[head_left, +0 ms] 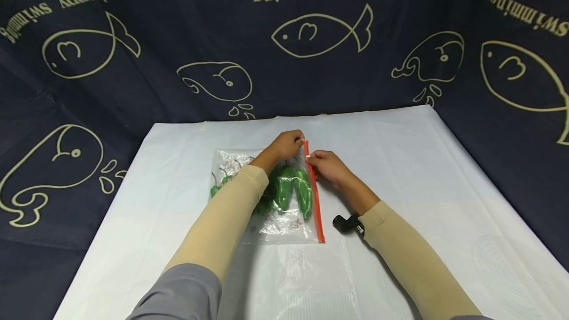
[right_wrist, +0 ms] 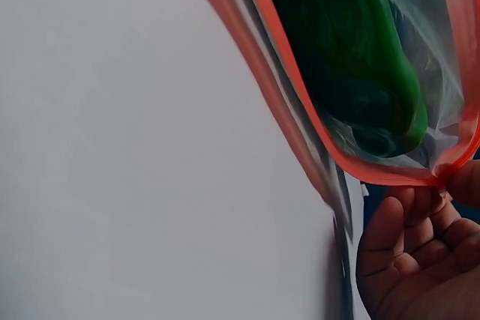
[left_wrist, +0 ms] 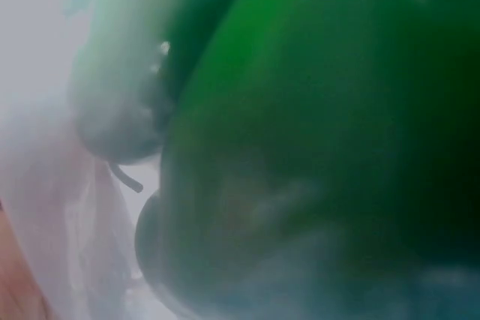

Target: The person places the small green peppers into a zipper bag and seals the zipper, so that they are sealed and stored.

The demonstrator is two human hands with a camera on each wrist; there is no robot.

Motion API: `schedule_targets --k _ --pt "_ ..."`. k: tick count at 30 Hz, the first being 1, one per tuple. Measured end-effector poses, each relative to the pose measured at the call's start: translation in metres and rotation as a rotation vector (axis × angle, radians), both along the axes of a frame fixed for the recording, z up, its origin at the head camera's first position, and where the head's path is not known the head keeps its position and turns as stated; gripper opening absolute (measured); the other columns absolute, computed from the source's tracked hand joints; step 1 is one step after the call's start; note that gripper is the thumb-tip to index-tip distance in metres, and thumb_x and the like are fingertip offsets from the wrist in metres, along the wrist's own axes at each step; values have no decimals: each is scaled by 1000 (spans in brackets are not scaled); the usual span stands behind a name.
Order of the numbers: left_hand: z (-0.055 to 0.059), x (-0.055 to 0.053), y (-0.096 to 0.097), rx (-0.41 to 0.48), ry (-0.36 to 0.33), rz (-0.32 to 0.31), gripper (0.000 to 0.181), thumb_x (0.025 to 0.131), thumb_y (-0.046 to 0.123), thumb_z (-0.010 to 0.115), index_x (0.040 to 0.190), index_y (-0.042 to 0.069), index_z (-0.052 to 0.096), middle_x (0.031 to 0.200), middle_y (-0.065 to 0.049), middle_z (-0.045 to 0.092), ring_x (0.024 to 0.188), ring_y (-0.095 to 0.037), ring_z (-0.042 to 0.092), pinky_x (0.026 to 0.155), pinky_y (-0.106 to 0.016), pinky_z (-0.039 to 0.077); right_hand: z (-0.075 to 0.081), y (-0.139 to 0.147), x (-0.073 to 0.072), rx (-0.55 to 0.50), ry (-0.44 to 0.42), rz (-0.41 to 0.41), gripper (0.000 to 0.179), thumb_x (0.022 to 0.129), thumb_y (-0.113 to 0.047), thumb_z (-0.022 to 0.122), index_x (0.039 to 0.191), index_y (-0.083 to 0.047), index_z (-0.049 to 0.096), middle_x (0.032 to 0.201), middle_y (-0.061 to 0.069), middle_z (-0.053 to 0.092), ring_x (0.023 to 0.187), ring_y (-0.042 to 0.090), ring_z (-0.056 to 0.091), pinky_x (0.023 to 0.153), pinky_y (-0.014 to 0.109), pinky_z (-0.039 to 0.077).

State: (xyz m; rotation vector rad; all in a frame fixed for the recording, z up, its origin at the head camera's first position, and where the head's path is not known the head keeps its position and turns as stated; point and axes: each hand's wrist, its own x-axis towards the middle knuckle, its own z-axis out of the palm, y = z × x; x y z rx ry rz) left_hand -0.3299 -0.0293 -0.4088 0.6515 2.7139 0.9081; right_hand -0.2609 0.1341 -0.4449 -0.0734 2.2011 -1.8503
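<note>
A clear zip bag (head_left: pixel 271 233) with a red zip strip (head_left: pixel 318 211) along its right side lies on the table, holding several green peppers (head_left: pixel 304 192). At the strip's far end, my left hand (head_left: pixel 288 144) pinches the bag's corner. My right hand (head_left: pixel 328 166) pinches the strip just below, by a small white piece (head_left: pixel 307 156). The right wrist view shows the red edges (right_wrist: pixel 296 88) spread apart, a pepper (right_wrist: pixel 360 58) between them, and fingers (right_wrist: pixel 382 237) at the strip's end. Blurred peppers (left_wrist: pixel 300 140) fill most of the left wrist view.
A white cloth covers the table (head_left: pixel 400 162). A small black device (head_left: pixel 348 223) sits beside the right forearm. Dark blue fabric (head_left: pixel 311 83) with fish and whale drawings hangs behind the table and at both sides.
</note>
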Motion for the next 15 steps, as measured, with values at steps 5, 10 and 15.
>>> schedule_targets --k 5,10,15 --pt "1 0 1 -4 -41 0 19 106 18 44 102 6 59 83 -5 51 74 -18 47 65 -28 40 1 2 5 5 -20 -3 19 99 -15 54 89 0 62 69 1 55 61 14 52 55 27 46" --pt "5 1 -1 -7 -118 2 27 106 23 44 112 3 62 95 -8 56 82 -19 51 71 -31 45 3 2 5 29 -15 3 21 98 -17 55 90 0 64 69 1 57 62 14 53 57 27 48" --pt "11 1 -2 -36 -134 -74 31 106 27 44 111 5 63 96 -7 57 86 -20 52 75 -34 45 3 3 2 42 -25 15 25 99 -20 55 93 2 64 69 2 58 62 15 54 57 27 48"
